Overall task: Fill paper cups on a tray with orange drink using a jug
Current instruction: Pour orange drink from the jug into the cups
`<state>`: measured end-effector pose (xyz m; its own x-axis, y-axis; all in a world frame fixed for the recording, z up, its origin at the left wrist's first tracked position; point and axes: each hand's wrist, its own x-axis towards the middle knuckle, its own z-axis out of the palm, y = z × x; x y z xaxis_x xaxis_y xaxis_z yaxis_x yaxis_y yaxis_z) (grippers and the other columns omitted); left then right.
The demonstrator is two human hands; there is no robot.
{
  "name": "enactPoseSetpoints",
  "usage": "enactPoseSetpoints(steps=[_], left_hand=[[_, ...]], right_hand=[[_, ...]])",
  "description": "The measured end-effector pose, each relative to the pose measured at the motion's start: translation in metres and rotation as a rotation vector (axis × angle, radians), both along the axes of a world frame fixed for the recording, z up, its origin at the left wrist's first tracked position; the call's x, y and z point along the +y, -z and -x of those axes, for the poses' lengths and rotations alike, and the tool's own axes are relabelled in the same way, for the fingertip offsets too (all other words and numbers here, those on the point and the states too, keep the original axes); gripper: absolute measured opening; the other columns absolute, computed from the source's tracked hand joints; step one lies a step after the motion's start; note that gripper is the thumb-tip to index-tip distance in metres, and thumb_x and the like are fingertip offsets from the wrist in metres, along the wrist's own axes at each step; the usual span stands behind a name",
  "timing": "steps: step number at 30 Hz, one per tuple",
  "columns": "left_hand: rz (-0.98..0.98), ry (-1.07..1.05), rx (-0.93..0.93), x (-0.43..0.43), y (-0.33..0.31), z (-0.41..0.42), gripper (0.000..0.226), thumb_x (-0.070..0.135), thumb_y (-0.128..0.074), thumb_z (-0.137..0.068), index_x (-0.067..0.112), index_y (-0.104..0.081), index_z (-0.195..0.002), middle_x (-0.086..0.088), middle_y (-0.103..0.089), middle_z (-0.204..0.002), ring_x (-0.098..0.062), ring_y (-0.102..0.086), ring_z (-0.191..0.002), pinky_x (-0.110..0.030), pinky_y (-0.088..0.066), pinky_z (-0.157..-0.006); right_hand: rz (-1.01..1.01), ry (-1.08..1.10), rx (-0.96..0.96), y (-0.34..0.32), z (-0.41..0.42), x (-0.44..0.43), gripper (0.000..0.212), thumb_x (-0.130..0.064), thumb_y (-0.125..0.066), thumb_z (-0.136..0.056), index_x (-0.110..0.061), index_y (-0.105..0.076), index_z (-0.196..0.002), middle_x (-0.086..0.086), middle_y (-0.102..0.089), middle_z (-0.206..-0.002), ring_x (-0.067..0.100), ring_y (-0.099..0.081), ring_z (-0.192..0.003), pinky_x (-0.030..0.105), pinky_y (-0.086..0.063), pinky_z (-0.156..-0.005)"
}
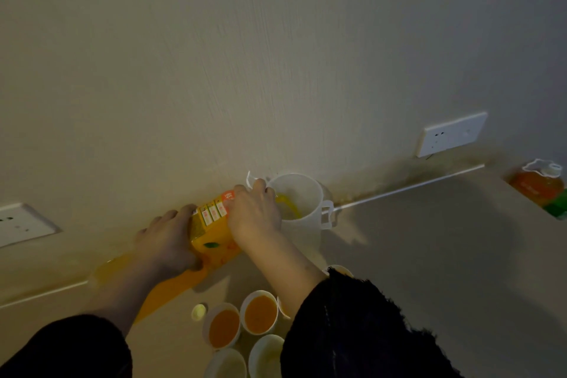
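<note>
Though dim, perhaps juice (286,205) in jug (304,225)

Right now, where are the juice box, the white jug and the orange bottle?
juice box (211,233): head view, on its orange side, below the label strip.
white jug (303,236): head view, on the front wall under the rim.
orange bottle (537,187): head view, far right, on its orange body.
</note>
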<state>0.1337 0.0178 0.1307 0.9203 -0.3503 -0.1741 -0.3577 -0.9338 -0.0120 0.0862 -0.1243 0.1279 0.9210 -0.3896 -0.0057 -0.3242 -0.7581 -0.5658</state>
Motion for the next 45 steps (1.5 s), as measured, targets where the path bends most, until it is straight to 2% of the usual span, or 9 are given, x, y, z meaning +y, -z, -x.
enactPoseSetpoints(steps=[13, 23, 30, 38, 45], left_hand=[[0.004, 0.006, 0.018, -0.0027, -0.0002, -0.0035, 0.117, 0.04, -0.085, -0.05, 0.028, -0.021, -0.146, -0.002, -0.046, -0.13, -0.027, -0.045, -0.123, -0.041, -0.044, -0.095], [-0.004, 0.002, 0.033, -0.0035, 0.0016, -0.0064, 0.117, 0.04, -0.085, -0.049, 0.029, -0.02, -0.146, -0.002, -0.047, -0.127, -0.028, -0.046, -0.12, -0.041, -0.045, -0.094], [-0.02, 0.003, 0.028, -0.0024, 0.0028, -0.0077, 0.119, 0.043, -0.085, -0.048, 0.028, -0.02, -0.146, -0.001, -0.047, -0.126, -0.027, -0.046, -0.12, -0.04, -0.046, -0.092], [-0.032, 0.006, 0.037, -0.0027, 0.0028, -0.0081, 0.119, 0.042, -0.085, -0.049, 0.029, -0.019, -0.146, -0.001, -0.047, -0.129, -0.027, -0.045, -0.122, -0.041, -0.045, -0.094], [-0.038, 0.013, 0.021, -0.0018, 0.0039, -0.0086, 0.117, 0.042, -0.084, -0.047, 0.03, -0.021, -0.145, -0.001, -0.048, -0.125, -0.027, -0.048, -0.119, -0.04, -0.047, -0.091]], right_hand=[[-0.026, -0.02, 0.016, -0.0018, -0.0012, -0.0059, 0.033, -0.03, -0.047, -0.097, -0.014, -0.048, -0.126, 0.014, -0.038, -0.131, 0.032, -0.038, -0.123, 0.046, -0.042, -0.095], [-0.086, 0.003, 0.001, -0.0001, -0.005, -0.008, 0.065, -0.027, -0.051, -0.096, -0.011, -0.014, -0.147, 0.014, -0.032, -0.142, 0.033, -0.034, -0.13, 0.046, -0.041, -0.099], [-0.072, -0.004, 0.025, 0.0017, -0.0057, -0.0074, 0.062, -0.036, -0.046, -0.097, -0.007, -0.021, -0.146, 0.014, -0.033, -0.142, 0.032, -0.033, -0.131, 0.046, -0.04, -0.101], [-0.045, 0.002, 0.02, 0.0051, -0.0063, -0.008, 0.059, -0.029, -0.048, -0.097, -0.008, -0.021, -0.146, 0.013, -0.034, -0.141, 0.031, -0.035, -0.13, 0.046, -0.04, -0.099], [-0.058, -0.004, 0.029, 0.0052, -0.0055, -0.0081, 0.06, -0.031, -0.048, -0.097, -0.008, -0.021, -0.146, 0.013, -0.035, -0.141, 0.031, -0.035, -0.13, 0.046, -0.04, -0.1]])
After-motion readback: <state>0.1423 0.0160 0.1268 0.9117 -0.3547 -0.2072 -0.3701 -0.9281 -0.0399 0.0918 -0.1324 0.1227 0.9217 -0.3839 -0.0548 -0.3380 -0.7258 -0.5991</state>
